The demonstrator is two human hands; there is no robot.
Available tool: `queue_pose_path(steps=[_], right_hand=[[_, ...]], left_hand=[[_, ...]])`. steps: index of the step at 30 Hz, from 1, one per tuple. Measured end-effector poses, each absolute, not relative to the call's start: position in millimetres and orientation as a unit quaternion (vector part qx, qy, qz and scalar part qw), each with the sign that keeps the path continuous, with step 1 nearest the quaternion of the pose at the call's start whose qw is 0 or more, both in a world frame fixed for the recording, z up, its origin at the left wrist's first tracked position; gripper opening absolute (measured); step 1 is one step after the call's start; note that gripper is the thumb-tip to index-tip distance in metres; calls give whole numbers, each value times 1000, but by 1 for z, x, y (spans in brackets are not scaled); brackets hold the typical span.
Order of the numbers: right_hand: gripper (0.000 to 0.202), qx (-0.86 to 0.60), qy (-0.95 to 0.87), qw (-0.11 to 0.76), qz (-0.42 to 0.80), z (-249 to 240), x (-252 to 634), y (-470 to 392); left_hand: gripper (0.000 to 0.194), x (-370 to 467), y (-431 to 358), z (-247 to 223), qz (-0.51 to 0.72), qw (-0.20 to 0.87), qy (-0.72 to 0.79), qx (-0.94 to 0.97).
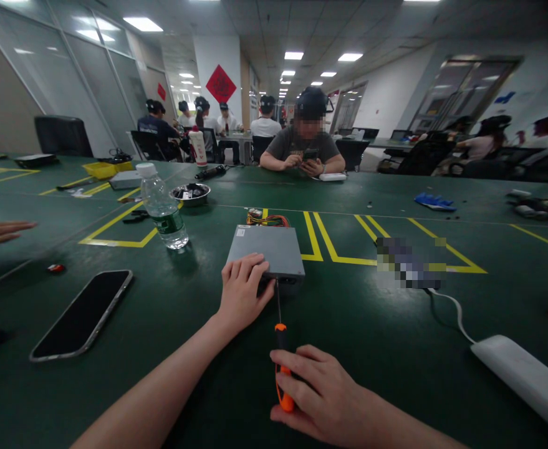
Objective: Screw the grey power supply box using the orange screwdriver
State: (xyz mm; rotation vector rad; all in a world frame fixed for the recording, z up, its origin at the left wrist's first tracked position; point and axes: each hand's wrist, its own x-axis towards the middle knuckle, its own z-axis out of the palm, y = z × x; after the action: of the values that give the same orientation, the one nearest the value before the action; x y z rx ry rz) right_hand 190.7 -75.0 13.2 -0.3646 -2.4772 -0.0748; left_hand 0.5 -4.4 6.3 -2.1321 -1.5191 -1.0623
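Note:
A grey metal box [274,246] with a bundle of coloured wires [274,219] at its far side lies on the green table [199,386]. My left hand [244,290] rests on the box's near left corner, fingers on the top and thumb at the front edge, holding it. In my right hand [318,393] is a screwdriver [281,340] with an orange and black handle, gripped between thumb and fingers. Its thin shaft points away from me and its tip reaches the box's front face; the exact contact point is too small to make out.
A phone [84,315], a water bottle [164,209] and a metal bowl [191,194] are on the left. Another person's hand [2,234] enters at the left edge. A white power strip [521,374] lies right. A person [304,143] sits opposite, holding a phone.

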Motion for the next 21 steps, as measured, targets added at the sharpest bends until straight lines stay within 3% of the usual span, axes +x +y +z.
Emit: queue_pose_path(steps=[5,11,16,21], right_hand=[[26,-145,-955,256,-44,13,190,-75],[15,-137,-932,333,-49,9,190,-75],[24,-154,-946,283,-34,11,191,-75],[18,-146,-943,295,-43,11,191,-76]], left_hand=[[25,1,-4,7,-373,154,-531,-745],[24,1,-5,7,-372,152,-533,-745],[24,1,-5,6,-376,150,-533,-743],[25,1,-4,6,-375,153,-531,-744]])
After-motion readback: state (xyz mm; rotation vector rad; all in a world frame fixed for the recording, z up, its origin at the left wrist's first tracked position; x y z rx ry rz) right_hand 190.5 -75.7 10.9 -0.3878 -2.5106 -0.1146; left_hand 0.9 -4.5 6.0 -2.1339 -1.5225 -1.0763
